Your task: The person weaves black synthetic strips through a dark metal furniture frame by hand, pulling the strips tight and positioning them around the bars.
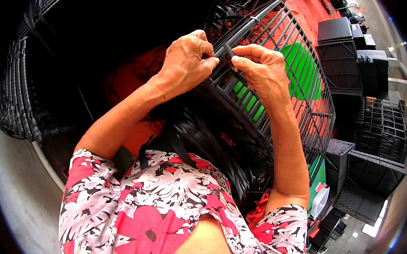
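Note:
In front of me stands a dark metal frame (pixel 290 37) made of many parallel bars, tilted in the view. My right hand (pixel 263 70) pinches a flat dark strip (pixel 228 50) between thumb and forefinger at the frame's long edge bar. Just left of it, my left hand (pixel 189 56) is closed at the same bar, thumb against the curled forefinger. Whatever lies between its fingertips is hidden. Loose black strands (pixel 231 17) hang at the frame's far end, and a bundle of black strips (pixel 211 146) lies below my forearms.
Through the bars show a green round piece (pixel 302 70) and red sheeting (pixel 308 12). A black woven panel (pixel 22 83) curves along the left. Stacked black woven boxes (pixel 340 56) and an open woven box (pixel 360 197) stand at the right, near a white container (pixel 319 202).

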Motion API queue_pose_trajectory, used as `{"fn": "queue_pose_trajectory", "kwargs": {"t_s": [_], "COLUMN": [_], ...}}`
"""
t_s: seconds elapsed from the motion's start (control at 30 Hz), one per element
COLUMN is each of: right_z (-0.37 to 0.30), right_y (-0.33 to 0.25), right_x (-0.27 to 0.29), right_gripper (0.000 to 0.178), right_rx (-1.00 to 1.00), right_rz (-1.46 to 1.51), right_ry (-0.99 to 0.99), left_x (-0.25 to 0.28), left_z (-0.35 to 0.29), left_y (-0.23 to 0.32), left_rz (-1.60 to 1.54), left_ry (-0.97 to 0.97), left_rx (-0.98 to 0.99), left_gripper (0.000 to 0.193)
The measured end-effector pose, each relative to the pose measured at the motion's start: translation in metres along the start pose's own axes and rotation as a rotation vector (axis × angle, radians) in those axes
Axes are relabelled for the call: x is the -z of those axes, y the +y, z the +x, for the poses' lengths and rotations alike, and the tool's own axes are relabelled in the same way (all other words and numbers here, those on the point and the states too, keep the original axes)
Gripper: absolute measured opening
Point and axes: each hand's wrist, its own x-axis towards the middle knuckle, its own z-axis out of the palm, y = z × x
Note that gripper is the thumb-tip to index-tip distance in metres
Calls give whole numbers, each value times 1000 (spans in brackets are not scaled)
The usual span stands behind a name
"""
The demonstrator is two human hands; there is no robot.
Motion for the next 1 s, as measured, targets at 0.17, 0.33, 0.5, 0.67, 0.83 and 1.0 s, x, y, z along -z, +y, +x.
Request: {"fn": "queue_pose_trajectory", "kwargs": {"t_s": [0.17, 0.33, 0.5, 0.67, 0.83, 1.0], "right_z": [5, 11, 16, 23, 24, 24], "right_y": [-1, -5, -3, 11, 20, 25], "right_x": [7, 6, 7, 3, -4, -9], "right_gripper": [17, 18, 15, 13, 11, 10], "right_rx": [-71, -78, -65, -110, -157, -84], "right_rz": [-159, -279, -257, -28, 108, 147], "right_ry": [-60, -120, -198, -175, -82, -73], "left_x": [-13, -18, -23, -19, -21, -16], "left_z": [-8, -15, -19, -16, -14, -4], "left_y": [1, -3, -12, -12, -20, -27], "left_rz": [-54, -465, -1057, -1200, -1181, -1145], "left_ry": [161, 172, 129, 59, 75, 23], "left_rx": [-67, 276, 495, 575, 552, 605], "left_gripper": [5, 10, 2, 6, 13, 17]}}
